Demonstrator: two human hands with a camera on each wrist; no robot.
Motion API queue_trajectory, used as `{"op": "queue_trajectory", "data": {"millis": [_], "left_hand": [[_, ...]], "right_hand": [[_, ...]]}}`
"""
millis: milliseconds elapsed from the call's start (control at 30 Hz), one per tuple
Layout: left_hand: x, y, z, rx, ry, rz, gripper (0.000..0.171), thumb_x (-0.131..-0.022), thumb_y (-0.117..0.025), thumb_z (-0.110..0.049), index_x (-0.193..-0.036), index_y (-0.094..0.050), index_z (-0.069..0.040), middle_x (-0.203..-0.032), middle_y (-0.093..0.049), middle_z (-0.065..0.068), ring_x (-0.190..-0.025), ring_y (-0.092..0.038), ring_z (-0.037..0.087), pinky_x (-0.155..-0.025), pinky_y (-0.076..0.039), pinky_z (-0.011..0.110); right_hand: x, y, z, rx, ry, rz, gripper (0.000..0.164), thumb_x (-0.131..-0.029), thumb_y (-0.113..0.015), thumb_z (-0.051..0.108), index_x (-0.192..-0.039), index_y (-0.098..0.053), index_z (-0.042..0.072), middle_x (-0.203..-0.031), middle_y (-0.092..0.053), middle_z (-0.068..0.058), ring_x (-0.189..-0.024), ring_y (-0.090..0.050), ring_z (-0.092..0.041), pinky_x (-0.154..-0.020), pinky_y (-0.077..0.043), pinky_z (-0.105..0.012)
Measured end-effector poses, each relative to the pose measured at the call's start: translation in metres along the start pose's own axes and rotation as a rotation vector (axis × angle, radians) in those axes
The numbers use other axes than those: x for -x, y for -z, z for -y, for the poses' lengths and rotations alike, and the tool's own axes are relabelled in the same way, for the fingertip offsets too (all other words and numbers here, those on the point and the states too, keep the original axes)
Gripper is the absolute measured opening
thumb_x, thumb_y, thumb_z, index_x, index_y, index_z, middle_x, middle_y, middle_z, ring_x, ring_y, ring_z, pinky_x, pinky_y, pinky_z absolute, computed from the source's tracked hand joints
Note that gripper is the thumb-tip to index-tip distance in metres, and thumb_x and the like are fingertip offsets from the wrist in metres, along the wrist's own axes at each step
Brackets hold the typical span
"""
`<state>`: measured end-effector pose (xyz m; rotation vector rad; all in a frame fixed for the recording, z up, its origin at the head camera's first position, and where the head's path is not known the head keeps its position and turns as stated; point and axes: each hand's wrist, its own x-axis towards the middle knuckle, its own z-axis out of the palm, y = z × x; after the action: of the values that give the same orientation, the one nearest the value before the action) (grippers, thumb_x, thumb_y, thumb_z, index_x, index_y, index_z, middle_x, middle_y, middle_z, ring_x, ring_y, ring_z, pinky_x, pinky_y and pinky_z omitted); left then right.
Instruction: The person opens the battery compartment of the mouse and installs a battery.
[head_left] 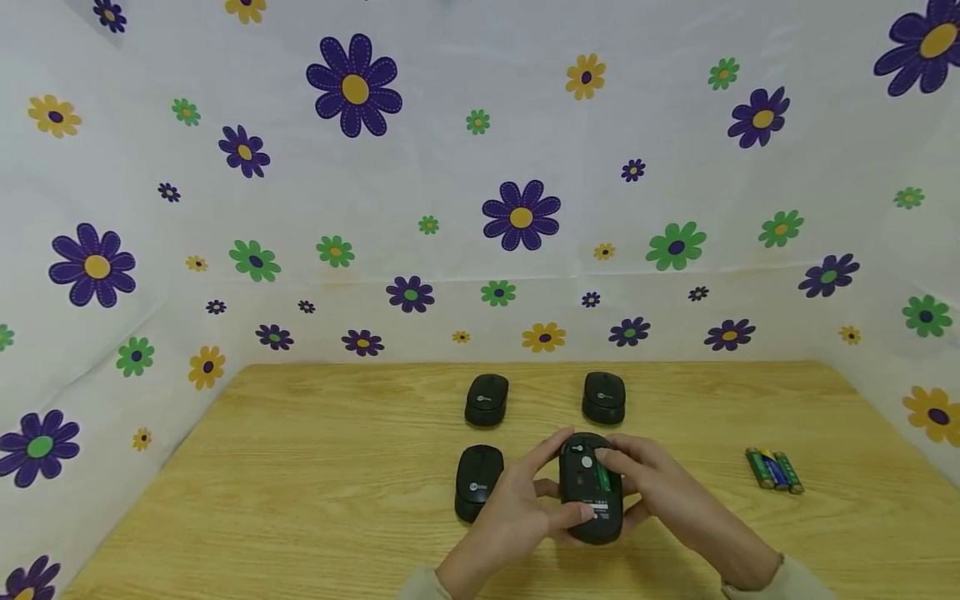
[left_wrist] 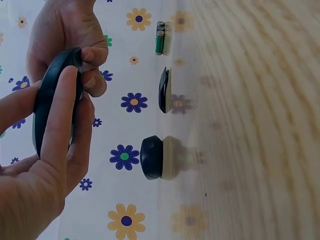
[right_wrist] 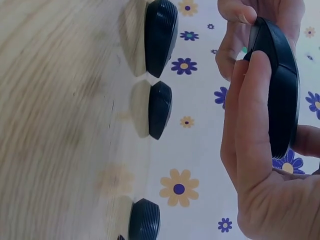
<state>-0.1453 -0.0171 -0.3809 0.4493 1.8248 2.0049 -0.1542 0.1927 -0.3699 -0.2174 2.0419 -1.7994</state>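
The held mouse is above the worktop, underside facing the head camera, a green battery in its open compartment. Fingers of the left hand and right hand grip its opposite sides. One spare mouse sits left of it, two further mice beyond, three loose batteries to its right

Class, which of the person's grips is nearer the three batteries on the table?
Right. The right grip is left of the batteries, on the right side of the held mouse; the left grip is farther left, on its other side.
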Motion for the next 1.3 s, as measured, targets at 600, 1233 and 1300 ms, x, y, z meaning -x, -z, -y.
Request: {"op": "queue_trajectory", "data": {"millis": [600,1233,1300], "left_hand": [[-0.02,-0.007,0.003,0.105,0.041,0.046,0.082,-0.087,-0.068,0.015,-0.157,-0.037,-0.013,-0.158,-0.035,0.01,-0.094,-0.071,0.026,-0.063,-0.065,0.04],[-0.037,-0.015,0.007,0.144,0.104,0.039,0.083,-0.088,-0.062,0.017,-0.16,-0.033,-0.013,-0.159,-0.034,0.009,-0.101,-0.07,0.03,-0.066,-0.065,0.042],[-0.039,-0.017,0.007,0.145,0.108,0.037,0.083,-0.087,-0.06,0.016,-0.159,-0.033,-0.012,-0.159,-0.033,0.009,-0.1,-0.07,0.031,-0.065,-0.065,0.042]], "right_hand": [[-0.002,0.021,0.0,0.021,-0.007,0.044,0.056,-0.11,-0.04,0.021,-0.146,-0.029,-0.021,-0.107,-0.065,-0.013,-0.085,-0.068,-0.028,-0.058,-0.063,-0.039],[-0.009,0.04,-0.008,0.004,0.03,0.075,0.055,-0.111,-0.039,0.02,-0.144,-0.029,-0.023,-0.102,-0.064,-0.012,-0.084,-0.072,-0.027,-0.058,-0.064,-0.039],[-0.009,0.042,-0.009,0.006,0.024,0.07,0.056,-0.111,-0.039,0.02,-0.144,-0.026,-0.024,-0.104,-0.064,-0.013,-0.084,-0.071,-0.027,-0.059,-0.064,-0.04]]}}
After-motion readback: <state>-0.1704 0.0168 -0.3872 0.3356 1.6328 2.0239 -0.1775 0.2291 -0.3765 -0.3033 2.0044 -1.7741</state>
